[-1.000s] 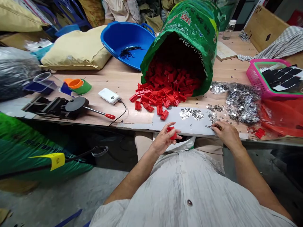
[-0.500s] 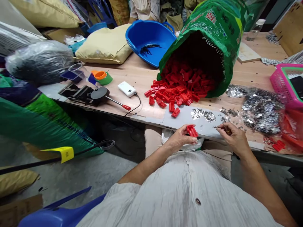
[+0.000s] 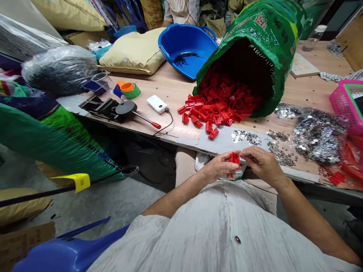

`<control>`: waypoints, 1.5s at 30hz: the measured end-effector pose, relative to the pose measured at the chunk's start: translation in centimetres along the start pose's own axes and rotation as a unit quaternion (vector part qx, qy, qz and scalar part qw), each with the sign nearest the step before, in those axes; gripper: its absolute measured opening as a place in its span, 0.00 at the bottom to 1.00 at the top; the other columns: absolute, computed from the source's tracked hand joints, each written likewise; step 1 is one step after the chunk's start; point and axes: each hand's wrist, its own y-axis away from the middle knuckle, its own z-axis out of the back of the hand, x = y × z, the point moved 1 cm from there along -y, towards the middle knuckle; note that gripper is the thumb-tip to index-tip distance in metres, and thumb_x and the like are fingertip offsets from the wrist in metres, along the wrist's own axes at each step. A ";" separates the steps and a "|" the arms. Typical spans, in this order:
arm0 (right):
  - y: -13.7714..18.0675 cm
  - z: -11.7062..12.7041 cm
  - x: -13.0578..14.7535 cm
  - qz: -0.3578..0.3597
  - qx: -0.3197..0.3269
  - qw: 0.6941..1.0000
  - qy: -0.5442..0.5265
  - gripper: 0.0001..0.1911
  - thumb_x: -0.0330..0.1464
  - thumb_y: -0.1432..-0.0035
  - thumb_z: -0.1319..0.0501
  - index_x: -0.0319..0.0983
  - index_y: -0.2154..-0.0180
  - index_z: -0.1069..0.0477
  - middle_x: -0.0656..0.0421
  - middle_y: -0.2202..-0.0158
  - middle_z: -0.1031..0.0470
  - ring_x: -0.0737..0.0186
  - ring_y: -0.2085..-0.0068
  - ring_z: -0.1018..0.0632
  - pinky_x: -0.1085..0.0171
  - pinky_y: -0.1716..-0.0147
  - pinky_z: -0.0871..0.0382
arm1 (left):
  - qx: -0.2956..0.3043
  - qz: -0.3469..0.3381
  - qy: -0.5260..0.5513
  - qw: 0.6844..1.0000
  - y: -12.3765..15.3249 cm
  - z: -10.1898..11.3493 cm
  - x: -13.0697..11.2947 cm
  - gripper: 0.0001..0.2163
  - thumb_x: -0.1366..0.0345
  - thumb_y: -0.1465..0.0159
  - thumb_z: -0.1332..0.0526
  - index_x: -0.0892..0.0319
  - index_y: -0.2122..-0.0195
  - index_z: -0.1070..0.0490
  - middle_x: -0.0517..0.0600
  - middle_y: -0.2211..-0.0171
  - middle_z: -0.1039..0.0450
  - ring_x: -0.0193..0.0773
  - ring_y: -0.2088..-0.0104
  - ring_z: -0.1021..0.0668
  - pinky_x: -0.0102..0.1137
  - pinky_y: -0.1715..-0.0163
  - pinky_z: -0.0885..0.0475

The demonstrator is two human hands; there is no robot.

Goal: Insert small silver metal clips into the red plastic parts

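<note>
My left hand [image 3: 219,167] grips a red plastic casing [image 3: 235,160] between thumb and fingers, its hollow side facing up, just off the table's front edge. My right hand [image 3: 262,163] is pinched closed at the casing's upper right edge. A small metal contact piece showed in that pinch a moment ago; now the fingers hide it. Beyond the hands, flat silvery metal pieces [image 3: 246,137] lie spread on a grey sheet [image 3: 217,145]. Darker small metal parts [image 3: 282,154] are heaped to the right. Many more red casings [image 3: 224,102] spill from a green sack [image 3: 292,49].
A black clamp-like tool with a red-tipped lever [image 3: 124,108] and a white power bank [image 3: 157,104] with a cable lie left. Behind are a blue basin [image 3: 170,45] and a stuffed beige sack [image 3: 133,53]. Bagged metal parts [image 3: 317,132] and a pink basket [image 3: 340,102] stand right.
My right hand has moved left from above the grey sheet to the red casing. The left hand has turned the casing slightly. The camera view has shifted a little.
</note>
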 end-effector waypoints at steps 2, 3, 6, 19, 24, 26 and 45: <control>0.0 0.1 0.0 0.014 0.007 1.000 0.011 0.09 0.29 0.35 0.44 0.45 0.58 0.26 0.56 0.62 0.20 0.58 0.60 0.21 0.56 0.58 0.26 | -0.005 -0.004 0.002 1.000 0.0 0.0 0.1 0.31 0.61 0.49 0.29 0.60 0.44 0.36 0.45 0.72 0.29 0.32 0.79 0.24 0.24 0.82 0.36; 0.0 0.1 0.0 0.016 0.012 1.000 0.017 0.09 0.29 0.35 0.44 0.45 0.59 0.26 0.56 0.62 0.21 0.58 0.61 0.21 0.56 0.59 0.26 | -0.011 -0.010 0.000 1.000 0.0 0.0 0.2 0.30 0.61 0.49 0.29 0.60 0.46 0.36 0.45 0.71 0.29 0.32 0.79 0.24 0.24 0.82 0.36; 0.0 0.1 0.0 0.014 0.022 0.999 0.031 0.09 0.29 0.36 0.44 0.44 0.60 0.26 0.56 0.64 0.21 0.58 0.61 0.21 0.56 0.60 0.26 | -0.023 -0.032 -0.010 0.999 0.0 -0.1 0.3 0.27 0.60 0.48 0.29 0.57 0.51 0.39 0.43 0.71 0.30 0.34 0.78 0.23 0.24 0.81 0.34; -0.2 0.5 0.8 0.036 0.029 0.997 0.062 0.10 0.28 0.35 0.45 0.44 0.59 0.27 0.56 0.63 0.21 0.57 0.59 0.21 0.57 0.56 0.27 | -0.010 -0.043 -0.021 0.999 0.0 0.2 0.3 0.25 0.46 0.44 0.33 0.59 0.58 0.38 0.45 0.73 0.31 0.37 0.74 0.21 0.27 0.77 0.31; -0.2 0.4 1.1 0.024 0.054 0.995 0.083 0.09 0.28 0.35 0.45 0.43 0.61 0.27 0.55 0.64 0.22 0.57 0.61 0.22 0.57 0.59 0.27 | -0.029 -0.057 -0.037 0.997 0.0 -0.1 0.4 0.27 0.44 0.47 0.32 0.61 0.59 0.36 0.47 0.70 0.29 0.35 0.73 0.22 0.27 0.76 0.31; -0.3 0.2 1.1 0.024 0.059 0.994 0.085 0.09 0.28 0.35 0.46 0.43 0.60 0.27 0.55 0.64 0.22 0.57 0.61 0.23 0.57 0.59 0.27 | -0.027 -0.056 -0.037 0.997 0.0 -0.2 0.4 0.27 0.44 0.46 0.33 0.61 0.59 0.36 0.48 0.71 0.29 0.36 0.73 0.22 0.27 0.75 0.31; -0.2 0.4 0.1 -0.207 0.078 0.971 -0.094 0.14 0.45 0.38 0.40 0.41 0.65 0.28 0.59 0.69 0.24 0.64 0.70 0.27 0.66 0.71 0.34 | -0.052 -0.074 -0.046 0.995 0.4 -0.5 0.4 0.25 0.45 0.46 0.33 0.61 0.62 0.36 0.47 0.74 0.29 0.36 0.75 0.23 0.28 0.77 0.31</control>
